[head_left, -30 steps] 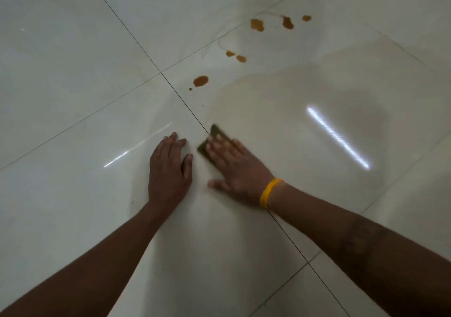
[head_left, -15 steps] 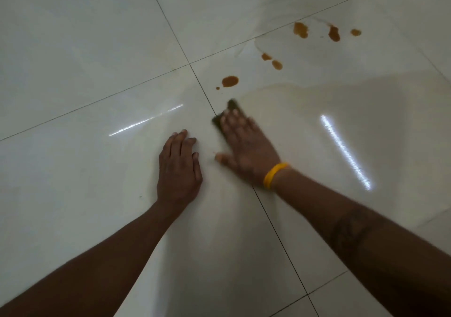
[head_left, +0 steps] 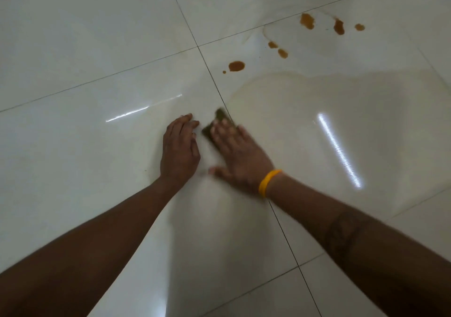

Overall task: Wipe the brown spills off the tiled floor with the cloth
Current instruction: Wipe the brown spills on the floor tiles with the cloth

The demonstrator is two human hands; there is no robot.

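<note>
A person kneeling over a glossy tiled floor presses a small, dark olive cloth flat under the straight fingers of the right hand, a yellow band on that wrist. The cloth pokes out at the fingertips, at about 11 o'clock from the palm, right on a grout line; most of it is hidden beneath the hand and blurred. The left hand lies palm-down just beside it at 9 o'clock, fingers relaxed and gripping nothing, apparently bracing the body.

The brown spills remain untouched, well apart from the cloth: the nearest blot sits at 12 o'clock from the right hand, two smaller ones at 1 o'clock, and three more farther out toward 2 o'clock. A pale wet film spreads across the tile at 3 o'clock.

The cloth looks thin, soft and light, likely damp; it should slide easily over the slick glaze and bunch up if pushed by its edge. Judging by this, the surest hold is a flat palm and spread fingers over its centre, pressing down so it stays open. The wet tile may also let the bracing hand slip.
</note>
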